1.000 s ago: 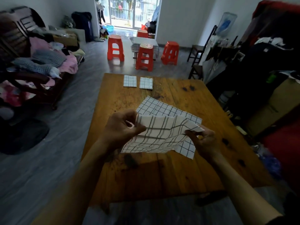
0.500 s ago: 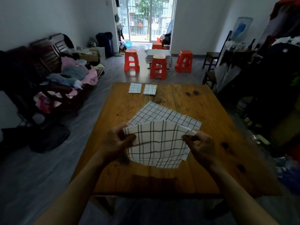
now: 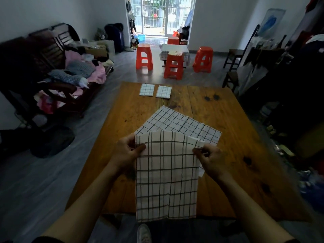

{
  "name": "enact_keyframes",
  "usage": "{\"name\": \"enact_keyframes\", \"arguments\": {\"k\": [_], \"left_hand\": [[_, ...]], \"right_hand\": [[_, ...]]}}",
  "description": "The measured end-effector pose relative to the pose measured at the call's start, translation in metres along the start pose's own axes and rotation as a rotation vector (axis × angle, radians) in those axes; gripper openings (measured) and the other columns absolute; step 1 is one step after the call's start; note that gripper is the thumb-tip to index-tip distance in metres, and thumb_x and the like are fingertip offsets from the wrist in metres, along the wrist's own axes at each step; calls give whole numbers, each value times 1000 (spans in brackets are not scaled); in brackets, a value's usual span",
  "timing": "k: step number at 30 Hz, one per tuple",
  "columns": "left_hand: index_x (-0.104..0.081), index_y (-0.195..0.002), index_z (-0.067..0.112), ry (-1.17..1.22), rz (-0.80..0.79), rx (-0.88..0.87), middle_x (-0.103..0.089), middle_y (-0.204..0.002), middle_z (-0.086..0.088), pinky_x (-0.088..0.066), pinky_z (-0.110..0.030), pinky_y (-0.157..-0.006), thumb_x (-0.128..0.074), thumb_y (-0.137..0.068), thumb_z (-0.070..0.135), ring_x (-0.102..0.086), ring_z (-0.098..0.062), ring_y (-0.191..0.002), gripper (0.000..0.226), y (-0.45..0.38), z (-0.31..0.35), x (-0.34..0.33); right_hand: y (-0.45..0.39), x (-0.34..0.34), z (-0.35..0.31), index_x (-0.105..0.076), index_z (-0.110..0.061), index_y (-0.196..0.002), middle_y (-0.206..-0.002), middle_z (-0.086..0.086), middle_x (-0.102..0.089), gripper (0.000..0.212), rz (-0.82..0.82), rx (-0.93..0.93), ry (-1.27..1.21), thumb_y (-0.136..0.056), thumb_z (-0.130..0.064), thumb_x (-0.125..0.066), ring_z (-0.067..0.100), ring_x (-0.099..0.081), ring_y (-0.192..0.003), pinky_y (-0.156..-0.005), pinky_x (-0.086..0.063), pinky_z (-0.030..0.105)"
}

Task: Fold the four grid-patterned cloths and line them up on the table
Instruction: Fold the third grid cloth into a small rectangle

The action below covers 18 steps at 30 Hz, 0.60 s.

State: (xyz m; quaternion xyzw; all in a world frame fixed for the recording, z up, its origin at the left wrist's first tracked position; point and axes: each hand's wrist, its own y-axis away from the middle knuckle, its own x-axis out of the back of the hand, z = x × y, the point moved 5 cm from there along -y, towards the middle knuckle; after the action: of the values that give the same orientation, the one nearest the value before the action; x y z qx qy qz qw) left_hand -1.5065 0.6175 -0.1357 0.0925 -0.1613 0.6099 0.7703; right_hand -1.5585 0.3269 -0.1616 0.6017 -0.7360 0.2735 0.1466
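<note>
Left hand [image 3: 127,154] pinches top left corner of held cloth [image 3: 166,181]; right hand [image 3: 209,159] pinches top right corner. Cloth hangs flat above near table [image 3: 236,137] edge. Unfolded cloth [image 3: 178,124] lies on table behind it. Two folded cloths [image 3: 147,89] [image 3: 163,92] sit side by side at far edge.

The room is dimly lit by daylight from the barred balcony door [image 3: 158,15], which is overexposed. The right side is lost in deep shadow. Straight lines are bent toward the edges by wide-angle distortion, and slight softness is seen throughout.
</note>
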Motion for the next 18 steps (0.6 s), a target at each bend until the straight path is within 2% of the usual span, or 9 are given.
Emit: {"name": "enact_keyframes", "arguments": {"k": [3, 7, 11, 13, 18], "left_hand": [[-62, -110, 19, -4, -9, 47, -66, -108, 3, -57, -34, -83, -65, -90, 15, -63, -11, -102, 20, -34, -32, 1], [-63, -105, 21, 3, -3, 81, -67, -104, 3, -59, -38, -83, -65, -90, 17, -65, -8, -97, 16, -72, -73, 4], [-62, -103, 29, 22, -3, 112, -67, -106, 9, -56, -30, -82, -66, -90, 17, -64, -6, -100, 19, -93, -100, 6], [-62, -99, 29, 18, 2, 133, -67, -103, 9, -55, -27, -80, -66, -89, 15, -64, -4, -98, 17, -97, -109, 6], [-63, -90, 20, 30, -27, 179, -68, -93, 3, -59, -37, -79, -69, -87, 14, -66, -8, -89, 9, -104, -128, 7]], "right_hand": [[-21, -20, 21, -59, -33, -84, -86, -9, -62, 13, -17, -81, 60, -92, -24, -63, 9, -61, -83, -66, -48, 21], [-52, -47, 40, -63, -30, -89, -89, -5, -65, 6, -30, -125, 116, -92, -25, -64, 7, -59, -82, -64, -46, 21], [-72, -67, 57, -66, -30, -89, -89, -6, -66, 3, -1, -160, 137, -90, -32, -63, 9, -60, -84, -69, -52, 33], [-78, -75, 66, -68, -28, -92, -91, -5, -67, 10, -8, -175, 153, -89, -37, -63, 10, -61, -86, -70, -54, 35], [-84, -87, 82, -68, -26, -90, -90, -5, -63, 26, -46, -186, 152, -86, -49, -57, 8, -59, -84, -68, -53, 30]]}}
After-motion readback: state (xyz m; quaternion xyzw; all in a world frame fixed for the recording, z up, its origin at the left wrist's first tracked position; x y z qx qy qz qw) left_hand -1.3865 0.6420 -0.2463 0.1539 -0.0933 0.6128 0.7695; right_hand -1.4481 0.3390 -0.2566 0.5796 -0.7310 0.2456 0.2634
